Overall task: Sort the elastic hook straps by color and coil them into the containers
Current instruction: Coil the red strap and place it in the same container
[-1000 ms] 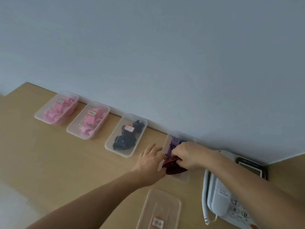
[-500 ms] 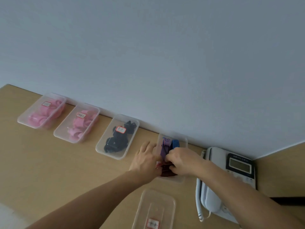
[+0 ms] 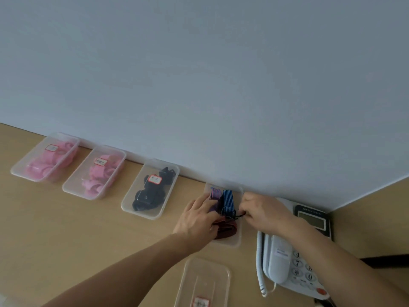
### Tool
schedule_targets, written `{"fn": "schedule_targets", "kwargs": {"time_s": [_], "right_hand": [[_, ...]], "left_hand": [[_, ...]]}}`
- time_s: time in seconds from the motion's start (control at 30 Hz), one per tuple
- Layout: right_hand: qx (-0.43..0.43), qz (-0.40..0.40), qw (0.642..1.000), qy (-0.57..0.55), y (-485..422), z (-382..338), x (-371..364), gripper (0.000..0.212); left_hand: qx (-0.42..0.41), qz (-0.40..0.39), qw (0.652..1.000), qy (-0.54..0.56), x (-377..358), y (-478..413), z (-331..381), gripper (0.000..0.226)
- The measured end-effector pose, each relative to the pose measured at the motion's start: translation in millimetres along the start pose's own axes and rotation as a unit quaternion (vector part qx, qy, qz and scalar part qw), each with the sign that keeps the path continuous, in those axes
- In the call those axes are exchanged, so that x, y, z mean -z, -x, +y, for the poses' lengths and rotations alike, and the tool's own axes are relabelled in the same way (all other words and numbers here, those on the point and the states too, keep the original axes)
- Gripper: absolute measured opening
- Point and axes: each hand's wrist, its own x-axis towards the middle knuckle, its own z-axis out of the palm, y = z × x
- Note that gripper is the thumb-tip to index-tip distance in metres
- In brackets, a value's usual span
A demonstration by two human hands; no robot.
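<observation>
Two ribbed, coiled straps (image 3: 229, 231) are pressed under the flat left grip (image 3: 197, 220). A thin black hook (image 3: 239, 216) is pinched by the right grip (image 3: 263, 211).

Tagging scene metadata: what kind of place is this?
Probably an office desk: a light wooden desktop against a plain wall, a white corded desk phone, and labelled clear plastic containers of coiled straps.
</observation>
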Motion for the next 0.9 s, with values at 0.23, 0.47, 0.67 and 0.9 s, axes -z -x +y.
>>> {"fn": "schedule_targets", "kwargs": {"time_s": [0.23,0.47,0.67,0.9], "right_hand": [[0.081,0.082,0.985,0.129,-21.2,-12.8,11.1,0.011],[0.047,0.085,0.993,0.073,-47.0,-18.8,-5.3,0.027],[0.015,0.106,0.993,0.058,-51.5,-19.7,-24.0,0.035],[-0.009,0.19,0.981,-0.036,-35.2,-23.1,-30.0,0.031]], "left_hand": [[0.013,0.0,0.999,0.038,-0.9,0.2,1.8,0.037],[0.03,0.034,0.996,0.072,-6.4,2.1,3.0,0.036],[0.02,0.073,0.995,0.058,-0.7,10.0,6.7,0.03],[0.006,0.135,0.991,0.025,7.3,-0.2,12.6,0.022]]}}
